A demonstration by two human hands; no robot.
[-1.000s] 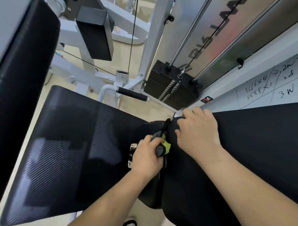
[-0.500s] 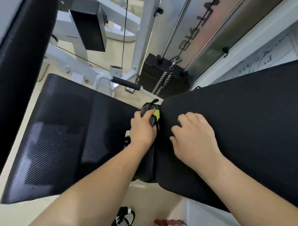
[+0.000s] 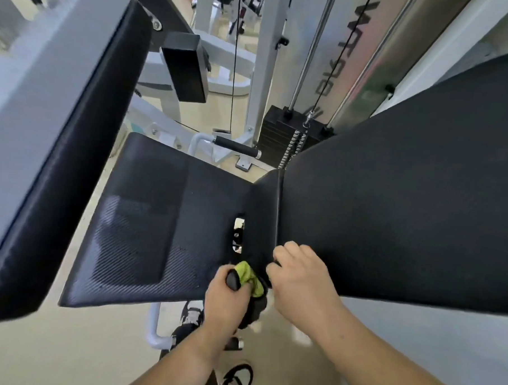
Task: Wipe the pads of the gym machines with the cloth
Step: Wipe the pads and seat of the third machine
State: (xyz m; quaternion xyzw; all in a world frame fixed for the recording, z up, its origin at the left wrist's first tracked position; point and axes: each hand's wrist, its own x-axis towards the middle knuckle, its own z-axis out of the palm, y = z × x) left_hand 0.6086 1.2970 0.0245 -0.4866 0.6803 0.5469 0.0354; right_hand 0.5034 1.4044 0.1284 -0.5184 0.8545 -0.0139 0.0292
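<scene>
Hands both low, at 6 o'clock, working the crease where two black pads meet. Left hand (image 3: 228,296) grips a bunched yellow-green and black cloth (image 3: 247,275), pressed to the near end of that crease. Right hand (image 3: 297,277) rests on the back pad (image 3: 406,213), fingers bent, tips at the seam; whether it pinches the pad's edge I cannot tell. Seat pad (image 3: 146,225), at 9 o'clock from the cloth, shows sheen and a few specks, possibly damp, so likely part-wiped. Judged mid-task: crease in hand, back pad's far reach toward 2 o'clock unproven. Long pad (image 3: 83,144) at 10 o'clock looks untouched. Weight stack (image 3: 281,138) stands at 12 o'clock.
</scene>
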